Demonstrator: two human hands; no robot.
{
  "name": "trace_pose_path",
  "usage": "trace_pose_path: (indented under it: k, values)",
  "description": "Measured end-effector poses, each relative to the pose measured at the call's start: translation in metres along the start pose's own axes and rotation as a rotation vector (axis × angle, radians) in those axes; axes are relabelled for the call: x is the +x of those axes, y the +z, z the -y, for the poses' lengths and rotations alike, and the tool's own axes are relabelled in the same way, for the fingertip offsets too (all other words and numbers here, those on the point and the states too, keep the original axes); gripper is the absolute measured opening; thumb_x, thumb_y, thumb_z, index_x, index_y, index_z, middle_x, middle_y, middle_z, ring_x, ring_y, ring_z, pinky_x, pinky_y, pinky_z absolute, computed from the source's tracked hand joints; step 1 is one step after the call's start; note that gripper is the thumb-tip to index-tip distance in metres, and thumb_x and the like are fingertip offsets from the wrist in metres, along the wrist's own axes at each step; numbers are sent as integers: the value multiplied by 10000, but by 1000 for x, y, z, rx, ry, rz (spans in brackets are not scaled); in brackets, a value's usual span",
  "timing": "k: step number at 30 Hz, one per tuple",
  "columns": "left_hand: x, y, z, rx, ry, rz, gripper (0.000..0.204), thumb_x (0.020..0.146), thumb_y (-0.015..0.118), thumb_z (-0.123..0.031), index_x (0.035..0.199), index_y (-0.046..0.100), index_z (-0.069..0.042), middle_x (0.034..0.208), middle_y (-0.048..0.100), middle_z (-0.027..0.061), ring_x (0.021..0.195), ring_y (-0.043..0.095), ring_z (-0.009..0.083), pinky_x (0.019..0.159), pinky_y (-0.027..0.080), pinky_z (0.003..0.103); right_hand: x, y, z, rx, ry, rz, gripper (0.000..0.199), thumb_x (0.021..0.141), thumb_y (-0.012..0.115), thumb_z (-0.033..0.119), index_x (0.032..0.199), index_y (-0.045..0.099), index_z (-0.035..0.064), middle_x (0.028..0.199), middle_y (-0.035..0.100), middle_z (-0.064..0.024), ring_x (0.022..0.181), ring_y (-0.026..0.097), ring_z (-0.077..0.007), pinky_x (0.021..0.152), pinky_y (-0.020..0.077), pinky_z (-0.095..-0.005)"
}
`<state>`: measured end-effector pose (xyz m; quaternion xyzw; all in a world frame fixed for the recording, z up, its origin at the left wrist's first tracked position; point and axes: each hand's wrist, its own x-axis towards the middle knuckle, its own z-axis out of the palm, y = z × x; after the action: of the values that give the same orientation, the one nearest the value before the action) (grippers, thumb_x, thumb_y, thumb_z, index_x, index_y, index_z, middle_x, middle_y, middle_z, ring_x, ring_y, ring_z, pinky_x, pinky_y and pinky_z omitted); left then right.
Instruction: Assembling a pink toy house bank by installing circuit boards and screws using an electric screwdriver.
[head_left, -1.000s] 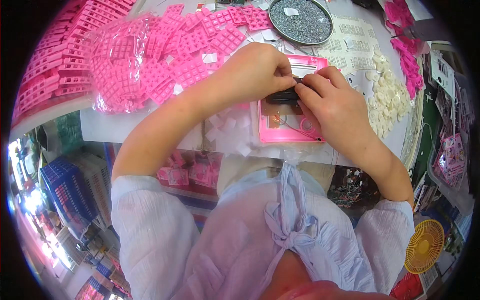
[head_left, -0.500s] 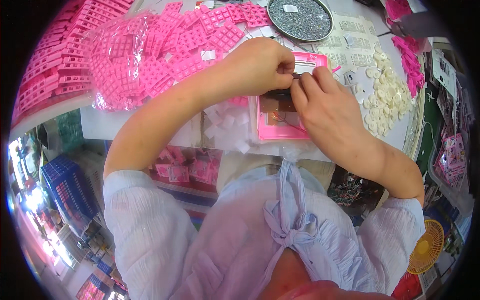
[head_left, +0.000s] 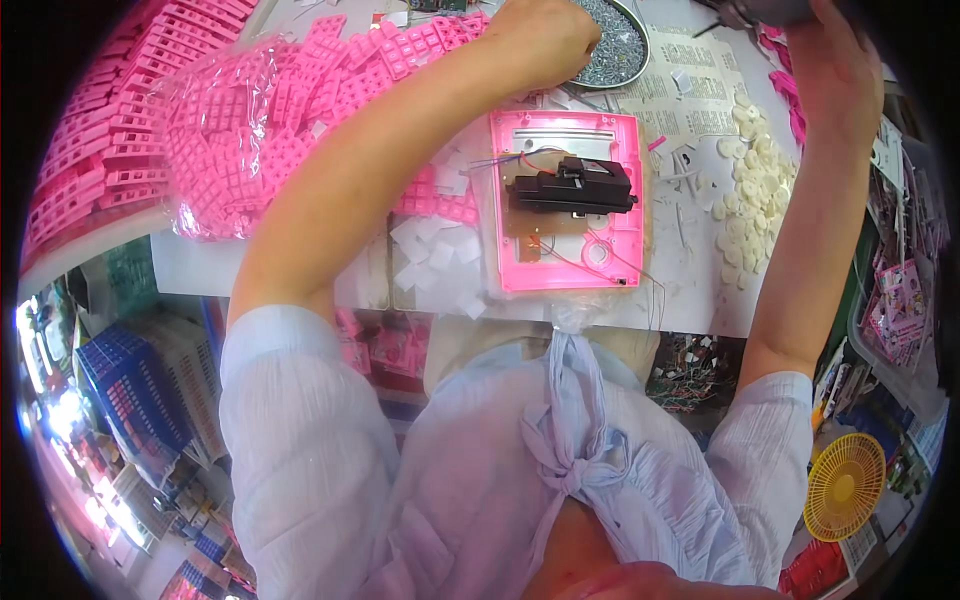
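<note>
My left hand (head_left: 548, 42) is at the left rim of a round tray (head_left: 645, 62) filled with small metal screws (head_left: 615, 45), fingertips bent together over them; whether a screw is between them is hidden. My right hand (head_left: 838, 65), at the top right, grips a dark electric screwdriver (head_left: 765, 12) whose thin bit points left. On the table in front of me lies a pink plastic case half (head_left: 624, 130), open side up. Inside it sit a brown board (head_left: 545, 222) and a black mechanism (head_left: 580, 187) placed crosswise, with thin wires trailing out. Neither hand touches the case.
Pink keypad frames (head_left: 350, 75) are heaped left, some in a clear bag (head_left: 215, 140). White paper squares (head_left: 435, 250) lie left of the case. Cream plastic discs (head_left: 752, 195) are piled right, beside printed paper (head_left: 690, 90). A yellow basket (head_left: 845, 490) stands lower right.
Both hands have left the case, uncovering the black mechanism. My left hand moved up to the screw tray; my right hand went up and right and took hold of the screwdriver.
</note>
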<state>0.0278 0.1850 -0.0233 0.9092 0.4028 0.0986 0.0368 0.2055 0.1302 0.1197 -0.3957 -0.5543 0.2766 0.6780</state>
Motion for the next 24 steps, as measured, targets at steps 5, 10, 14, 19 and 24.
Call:
trace_pose_path:
  k: [5,10,14,19,24]
  values:
    - [6,1,-1,86,-3,-81,210,853,579,-179,861,730,-33,863,732,178,836,717,346,763,532,512,14,-16,13,74,59,551,487,912,673,185,1302,519,-62,916,660,-116,815,651,-202,780,532,-325]
    - [18,-6,-4,111,-49,121,189,866,595,-208,868,722,-67,913,730,146,904,710,316,831,510,497,-4,-8,-5,247,124,540,476,881,704,203,1240,518,-48,807,608,-75,762,605,-179,754,502,-339]
    - [5,-5,4,53,48,38,196,870,613,-254,888,728,-98,946,725,143,919,697,317,834,492,528,-24,-11,-6,269,178,452,472,872,713,210,1221,515,-39,768,573,-56,738,581,-176,752,491,-355]
    - [9,0,6,10,48,-114,207,865,625,-278,855,745,-109,889,727,138,872,698,315,810,480,521,-41,-23,-7,231,172,346,456,865,710,209,1204,520,-31,752,563,-50,725,576,-178,735,494,-356]
    - [21,0,5,156,-14,-100,230,847,636,-274,746,744,-97,774,724,124,768,709,299,771,480,490,-44,-15,0,221,181,332,458,872,694,189,1223,509,-37,762,578,-58,738,596,-178,744,505,-346]
